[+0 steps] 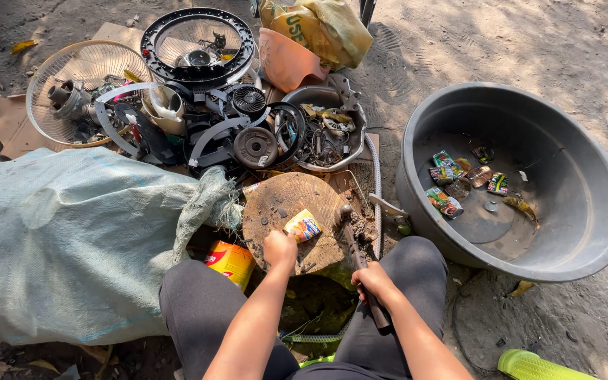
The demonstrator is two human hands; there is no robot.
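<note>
You pinned the flattened yellow can [302,226] on the rough round wooden block [276,200] with your left hand [280,249], fingers closed on its edge to steady it, while your right hand [372,281] gripped the hammer [357,257] handle (1 grey plastic tub [599,211] of crushed cans sat just beside).

Landmark: round wooden block [297,211].
- Yellow tin [231,262] left of block: partly hidden behind knee.
- Hammer [357,260] handle end: covered by right hand [373,281].
- Green object [536,367] far right of block: cut by bottom edge.
- Scrap pile [248,119] beyond block: small parts indistinguishable.
</note>
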